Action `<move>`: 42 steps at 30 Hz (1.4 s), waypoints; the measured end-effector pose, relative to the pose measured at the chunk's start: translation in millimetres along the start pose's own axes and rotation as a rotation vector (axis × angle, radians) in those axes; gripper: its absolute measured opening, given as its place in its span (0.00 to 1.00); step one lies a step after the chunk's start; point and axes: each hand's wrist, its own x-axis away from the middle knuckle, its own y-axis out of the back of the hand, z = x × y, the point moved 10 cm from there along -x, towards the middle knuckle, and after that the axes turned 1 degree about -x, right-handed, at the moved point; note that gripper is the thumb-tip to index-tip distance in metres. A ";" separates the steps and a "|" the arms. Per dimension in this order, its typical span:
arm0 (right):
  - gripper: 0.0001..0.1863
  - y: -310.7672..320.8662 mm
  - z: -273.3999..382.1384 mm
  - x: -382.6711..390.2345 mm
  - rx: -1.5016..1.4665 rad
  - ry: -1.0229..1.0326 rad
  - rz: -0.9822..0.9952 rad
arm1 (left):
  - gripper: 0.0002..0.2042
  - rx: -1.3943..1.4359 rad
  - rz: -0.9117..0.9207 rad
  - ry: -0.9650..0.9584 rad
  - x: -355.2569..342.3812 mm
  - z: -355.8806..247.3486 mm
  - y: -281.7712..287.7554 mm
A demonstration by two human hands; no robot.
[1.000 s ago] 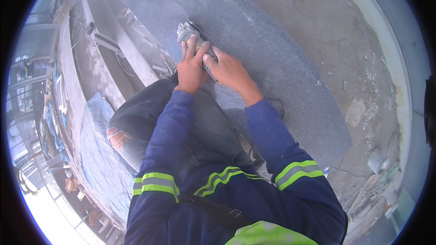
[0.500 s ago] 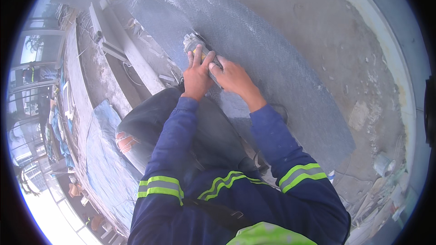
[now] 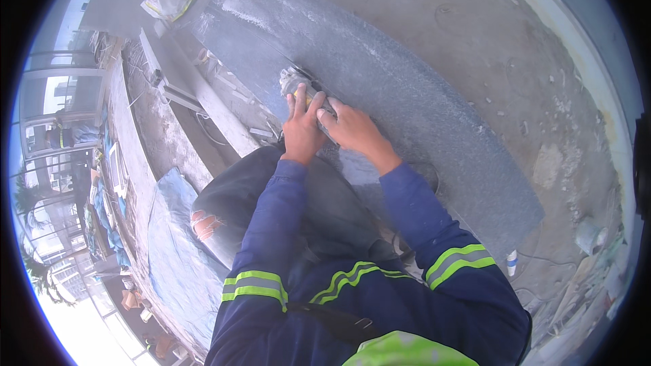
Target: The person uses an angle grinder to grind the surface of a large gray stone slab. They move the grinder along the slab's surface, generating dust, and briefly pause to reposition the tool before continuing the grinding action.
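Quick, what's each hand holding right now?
Left hand: holding the angle grinder, fingers over its body.
Right hand: closed on the same angle grinder.

Floor (image 3: 434, 17): grey-brown, dusty. Pale rubble (image 3: 559, 112): scattered at right. Right boundary: blue-grey surface (image 3: 603, 34), wall or ledge not distinguishable; pale strip (image 3: 571, 39) along inner edge, curved in view. Windows (image 3: 57, 95): framed panes along left side. Light: daylight, brightest at lower left; haze toward top. Creased blue sheet (image 3: 176, 230): spread at left, below long pale beams (image 3: 203, 88).
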 end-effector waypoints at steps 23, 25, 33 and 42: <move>0.41 6.7 2.3 12.0 -0.037 -0.018 0.021 | 0.39 -0.005 -0.031 -0.082 5.3 -11.6 6.5; 0.41 9.8 1.5 22.6 -0.021 -0.002 -0.006 | 0.38 0.009 -0.032 -0.078 11.5 -18.2 8.7; 0.38 10.6 -0.5 34.5 0.001 -0.003 -0.026 | 0.36 0.018 -0.021 -0.052 21.6 -20.9 6.2; 0.34 13.5 10.8 25.6 0.010 0.049 -0.081 | 0.35 -0.042 -0.030 -0.094 11.1 -19.5 9.3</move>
